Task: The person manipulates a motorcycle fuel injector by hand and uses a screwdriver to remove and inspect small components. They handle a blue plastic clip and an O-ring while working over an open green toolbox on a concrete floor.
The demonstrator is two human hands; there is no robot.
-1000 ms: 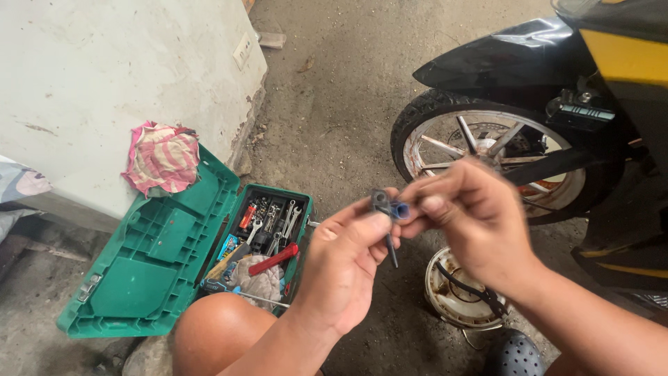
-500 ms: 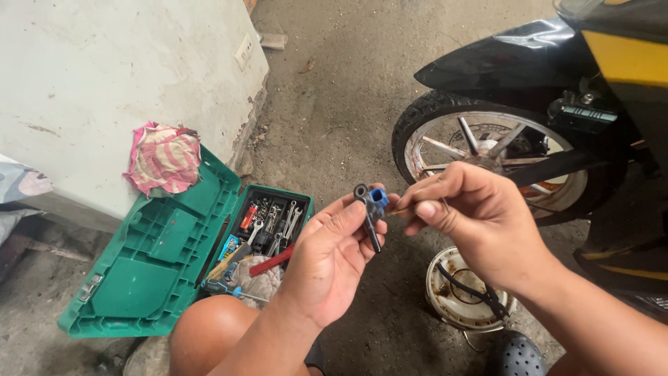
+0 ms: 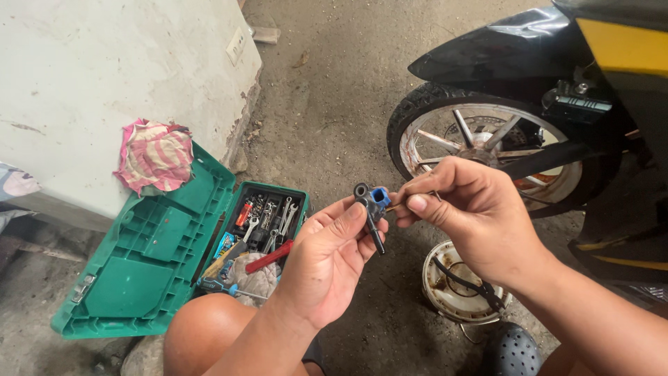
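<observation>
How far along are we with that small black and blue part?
Done: the green toolbox lies open and the small black part with a blue connector is off the motorcycle. In hand: the left hand holds it while the right hand pokes a thin tool at the connector. Left: it is not back on the motorcycle.

- Small part (image 3: 372, 205) held in the left hand (image 3: 327, 261): dark matt metal with a glossy blue plastic piece.
- Toolbox (image 3: 149, 271): green moulded plastic, matt, ribbed inside.
- Wrenches (image 3: 282, 212): bright, shiny metal.
- Rag (image 3: 154, 154): soft striped cloth, crumpled.
- Floor (image 3: 334, 90): rough, dusty concrete.
- Mudguard (image 3: 487, 59): glossy black plastic.
- Tyre (image 3: 410, 115): matt black rubber.
- Wall (image 3: 104, 76): chipped, matt white paint.
</observation>
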